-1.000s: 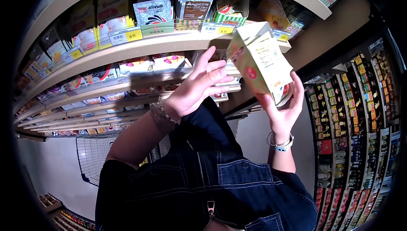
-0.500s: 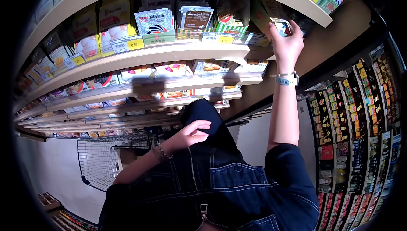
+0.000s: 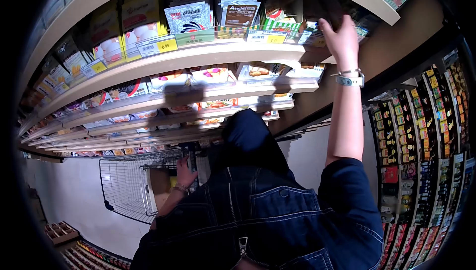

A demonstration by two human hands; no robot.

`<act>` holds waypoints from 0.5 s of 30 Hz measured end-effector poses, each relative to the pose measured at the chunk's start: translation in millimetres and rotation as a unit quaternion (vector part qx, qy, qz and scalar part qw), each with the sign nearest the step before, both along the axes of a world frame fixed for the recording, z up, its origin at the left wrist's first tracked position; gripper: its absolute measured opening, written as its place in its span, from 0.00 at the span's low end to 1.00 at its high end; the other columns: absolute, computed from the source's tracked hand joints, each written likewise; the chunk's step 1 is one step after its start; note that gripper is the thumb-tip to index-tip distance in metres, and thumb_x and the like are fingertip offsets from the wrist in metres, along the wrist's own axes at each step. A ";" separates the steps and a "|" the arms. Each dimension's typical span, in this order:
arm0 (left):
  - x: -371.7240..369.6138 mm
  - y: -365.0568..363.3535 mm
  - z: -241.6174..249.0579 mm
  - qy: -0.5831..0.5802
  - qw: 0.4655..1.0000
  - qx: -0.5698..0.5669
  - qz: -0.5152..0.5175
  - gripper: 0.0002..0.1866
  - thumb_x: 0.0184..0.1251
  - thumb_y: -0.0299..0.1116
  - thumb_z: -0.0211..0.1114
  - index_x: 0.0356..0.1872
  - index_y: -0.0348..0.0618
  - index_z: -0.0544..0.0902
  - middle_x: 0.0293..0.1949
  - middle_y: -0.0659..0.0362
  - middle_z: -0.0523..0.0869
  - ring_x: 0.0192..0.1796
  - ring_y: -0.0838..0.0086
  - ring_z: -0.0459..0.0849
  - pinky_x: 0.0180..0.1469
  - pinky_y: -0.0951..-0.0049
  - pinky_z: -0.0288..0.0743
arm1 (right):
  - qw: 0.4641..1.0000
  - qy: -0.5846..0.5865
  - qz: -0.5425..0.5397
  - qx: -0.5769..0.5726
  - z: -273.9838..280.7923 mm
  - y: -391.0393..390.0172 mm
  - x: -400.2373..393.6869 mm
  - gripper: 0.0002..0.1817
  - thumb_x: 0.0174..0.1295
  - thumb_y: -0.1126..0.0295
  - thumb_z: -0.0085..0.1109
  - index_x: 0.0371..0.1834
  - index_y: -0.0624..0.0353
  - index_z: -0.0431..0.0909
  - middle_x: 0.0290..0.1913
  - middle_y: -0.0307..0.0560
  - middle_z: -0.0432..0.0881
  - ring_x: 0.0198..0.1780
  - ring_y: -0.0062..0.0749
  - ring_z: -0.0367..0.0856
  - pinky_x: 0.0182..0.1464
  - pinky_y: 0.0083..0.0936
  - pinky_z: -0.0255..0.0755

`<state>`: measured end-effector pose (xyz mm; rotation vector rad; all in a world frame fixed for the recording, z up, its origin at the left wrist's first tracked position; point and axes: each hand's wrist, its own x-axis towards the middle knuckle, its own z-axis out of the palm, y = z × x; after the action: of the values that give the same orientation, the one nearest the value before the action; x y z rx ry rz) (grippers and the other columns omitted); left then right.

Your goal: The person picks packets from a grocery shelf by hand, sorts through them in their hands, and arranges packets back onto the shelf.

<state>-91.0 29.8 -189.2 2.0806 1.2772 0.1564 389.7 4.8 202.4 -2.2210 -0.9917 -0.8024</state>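
right hand (image 3: 341,36) is raised to the top visible shelf (image 3: 208,54), at its right end. the fingers are extended and held close together, reaching in among the dark packets (image 3: 317,17) at the shelf's edge; i cannot tell whether they pinch 1 of them or only rest against it, since the fingertips run into shadow. a watch (image 3: 350,79) sits on that wrist, with the forearm stretched nearly straight up from the denim sleeve (image 3: 347,195).

left hand (image 3: 184,173) is low, at the near rim of the wire shopping cart (image 3: 126,190). it looks loosely curled over the rim or the handle; the grip itself is too small to read. a bracelet shows at the wrist.

shelf stock: sachets with a printed brand label (image 3: 239,12) stand in the middle of the top row, yellow price tags (image 3: 166,46) run along the shelf lip, and bagged goods with pink and white fronts (image 3: 210,74) lie on the shelf below. a rack of bottles (image 3: 421,136) fills the right side of the aisle.

progress, as a judgement: neither hand holds a product clear of the shelf. the work in hand is at the shelf's right end. a brown item (image 3: 161,186) seems to lie in the cart.
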 end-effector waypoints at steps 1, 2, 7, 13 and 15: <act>-4.3 -2.7 -5.1 0.003 1.000 -0.030 -0.004 0.42 0.37 0.35 0.67 0.59 0.44 0.57 0.53 0.43 0.64 0.58 0.51 0.63 0.58 0.60 0.62 | 0.994 -0.062 0.018 0.088 4.4 -12.0 5.3 0.24 0.46 0.54 0.62 0.40 0.64 0.74 0.38 0.57 0.77 0.44 0.46 0.76 0.45 0.36 0.70; -12.2 -7.1 -13.5 0.010 0.998 -0.064 -0.007 0.44 0.37 0.35 0.67 0.61 0.44 0.55 0.54 0.42 0.63 0.57 0.50 0.63 0.58 0.59 0.63 | 0.980 -0.128 0.011 0.155 8.0 -28.7 13.0 0.25 0.45 0.55 0.62 0.41 0.63 0.73 0.39 0.55 0.76 0.44 0.46 0.74 0.46 0.36 0.68; -25.1 -30.3 -47.7 0.098 0.980 -0.162 -0.068 0.51 0.44 0.33 0.65 0.66 0.52 0.38 0.54 0.36 0.65 0.49 0.43 0.73 0.49 0.55 0.71 | 0.897 -0.312 -0.232 0.211 34.7 -106.9 53.1 0.35 0.39 0.53 0.65 0.49 0.61 0.65 0.45 0.53 0.66 0.48 0.46 0.64 0.51 0.44 0.57; -13.8 -37.9 -29.6 0.149 0.977 -0.137 -0.063 0.38 0.52 0.28 0.56 0.65 0.63 0.51 0.54 0.41 0.66 0.45 0.46 0.75 0.45 0.55 0.72 | 0.907 -0.204 -0.230 0.288 51.5 -132.4 99.9 0.53 0.30 0.53 0.74 0.53 0.74 0.50 0.49 0.67 0.55 0.49 0.56 0.61 0.48 0.47 0.65; -14.0 -42.1 -39.9 0.139 0.980 -0.123 -0.073 0.30 0.54 0.28 0.53 0.60 0.64 0.61 0.52 0.42 0.66 0.43 0.46 0.76 0.43 0.56 0.72 | 0.910 -0.179 -0.263 0.265 52.1 -147.3 133.1 0.53 0.27 0.53 0.76 0.51 0.75 0.53 0.47 0.68 0.58 0.48 0.55 0.62 0.46 0.45 0.68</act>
<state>-104.9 -12.3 -229.1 2.0175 1.2254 -0.3531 522.8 -142.5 254.5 -1.8887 -0.2372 -1.5538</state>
